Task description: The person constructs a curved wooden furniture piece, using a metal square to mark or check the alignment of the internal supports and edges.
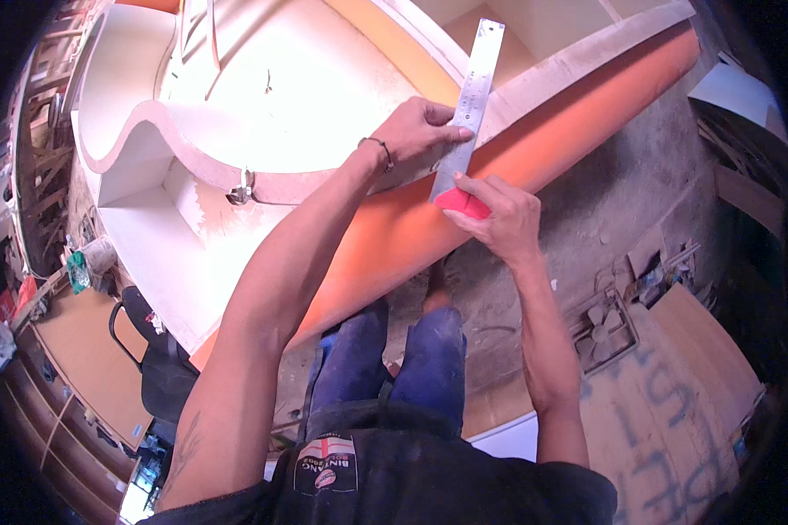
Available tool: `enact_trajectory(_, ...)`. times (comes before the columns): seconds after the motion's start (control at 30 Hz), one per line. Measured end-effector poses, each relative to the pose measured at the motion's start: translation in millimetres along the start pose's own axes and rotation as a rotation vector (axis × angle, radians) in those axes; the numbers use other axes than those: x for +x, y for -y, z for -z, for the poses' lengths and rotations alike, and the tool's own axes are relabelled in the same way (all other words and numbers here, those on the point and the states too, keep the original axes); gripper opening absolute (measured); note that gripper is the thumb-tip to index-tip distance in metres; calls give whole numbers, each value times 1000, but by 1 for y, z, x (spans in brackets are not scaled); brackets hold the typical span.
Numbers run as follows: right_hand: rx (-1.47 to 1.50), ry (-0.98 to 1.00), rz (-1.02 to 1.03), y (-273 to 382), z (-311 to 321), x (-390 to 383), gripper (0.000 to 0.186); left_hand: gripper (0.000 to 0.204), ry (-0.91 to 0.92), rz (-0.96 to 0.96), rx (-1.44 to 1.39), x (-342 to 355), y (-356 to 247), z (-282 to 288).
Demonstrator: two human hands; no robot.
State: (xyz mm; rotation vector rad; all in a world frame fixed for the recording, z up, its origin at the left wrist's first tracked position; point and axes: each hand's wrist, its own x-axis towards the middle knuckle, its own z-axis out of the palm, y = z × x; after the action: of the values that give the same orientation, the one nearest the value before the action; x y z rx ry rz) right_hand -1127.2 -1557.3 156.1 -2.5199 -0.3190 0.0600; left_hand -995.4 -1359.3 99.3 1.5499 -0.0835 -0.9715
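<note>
A try square with a steel blade (476,92) and a red handle (464,203) lies across the pale rim (280,187) of a large moulded piece with an orange side (385,232). My right hand (506,217) is closed round the red handle, thumb up against the blade's lower end. Farther along, my left hand (416,136) pinches the blade at the rim, its thumb lying on the steel; the fingers beneath are partly hidden. The far end of the blade sticks out past the rim, over the inner side.
A small metal clamp (242,187) sits on the rim left of my left forearm. A black chair (153,359) stands at lower left beside a brown board (87,359). On the right floor lie a fan-like part in a frame (602,328) and a marked plywood sheet (665,429).
</note>
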Motion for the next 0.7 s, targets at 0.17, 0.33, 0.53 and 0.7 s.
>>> enact_trajectory(0.17, 10, -24, -8, 12, -7, 3, 48, 50, 6, -18, -85, -1, -3, -2)
enact_trajectory(0.33, -2, 14, -11, 13, -2, -11, 47, 46, -17, -50, -74, 4, 7, 0)
enact_trajectory(0.53, 17, -50, -41, 25, -16, 3, 46, 45, -63, 15, 27, 8, 10, 3)
enact_trajectory(0.7, 32, -37, -67, 28, -25, 5, 46, 53, -129, -39, 91, 1, 0, -4)
